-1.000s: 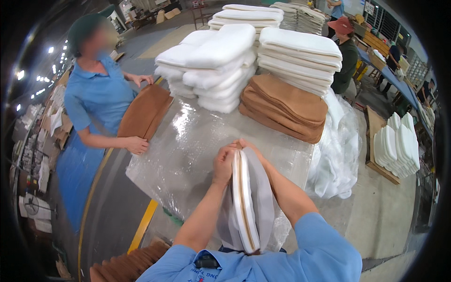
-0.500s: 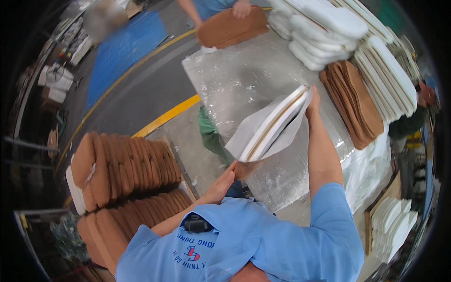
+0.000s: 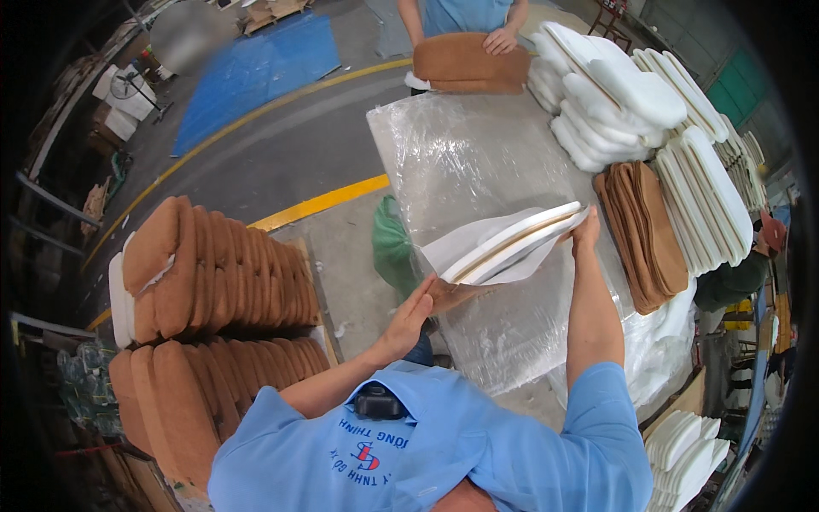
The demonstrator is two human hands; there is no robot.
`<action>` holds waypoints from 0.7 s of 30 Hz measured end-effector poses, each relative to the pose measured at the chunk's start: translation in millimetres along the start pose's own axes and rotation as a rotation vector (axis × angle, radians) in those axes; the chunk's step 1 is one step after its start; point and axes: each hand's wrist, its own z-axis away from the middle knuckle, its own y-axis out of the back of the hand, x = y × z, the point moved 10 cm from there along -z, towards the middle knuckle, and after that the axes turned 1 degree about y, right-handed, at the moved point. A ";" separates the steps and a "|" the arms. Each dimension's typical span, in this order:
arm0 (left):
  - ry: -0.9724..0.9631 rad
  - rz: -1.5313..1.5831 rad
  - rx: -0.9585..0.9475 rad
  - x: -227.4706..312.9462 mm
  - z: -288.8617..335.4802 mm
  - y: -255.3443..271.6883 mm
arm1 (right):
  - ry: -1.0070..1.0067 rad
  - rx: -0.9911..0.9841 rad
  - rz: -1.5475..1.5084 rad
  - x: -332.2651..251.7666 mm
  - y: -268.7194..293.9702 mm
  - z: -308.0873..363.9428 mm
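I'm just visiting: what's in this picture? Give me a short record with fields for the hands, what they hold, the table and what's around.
left hand: flat against the lower end of the white pads
right hand: grips the pads' upper end
pads: two flat white ones, held together in thin white wrap above the table
table: covered in clear plastic film
on table: white pad stacks, brown covers
left of person: rows of brown cushions
co-worker: hand on a brown cushion at the far end

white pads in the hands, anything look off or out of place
Nothing looks damaged. The white pads are held tilted above the plastic-covered table, right hand at the upper end, left hand near the lower. A loose clear bag hangs partly off them, which looks like wrapping, not a fault.
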 end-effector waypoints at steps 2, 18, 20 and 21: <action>-0.038 0.105 0.025 5.5 -7.2 1.3 | 0.009 0.018 0.025 0.4 0.9 1.6; -0.487 -0.337 0.162 121.5 -100.4 -22.3 | -0.358 0.239 -0.769 154.5 143.9 178.9; -0.498 -0.198 0.088 122.7 -149.5 -44.6 | -0.325 0.166 -0.847 176.0 183.2 230.3; -0.495 -0.124 0.115 122.9 -171.1 -57.0 | -0.382 0.178 -0.953 187.8 178.5 268.8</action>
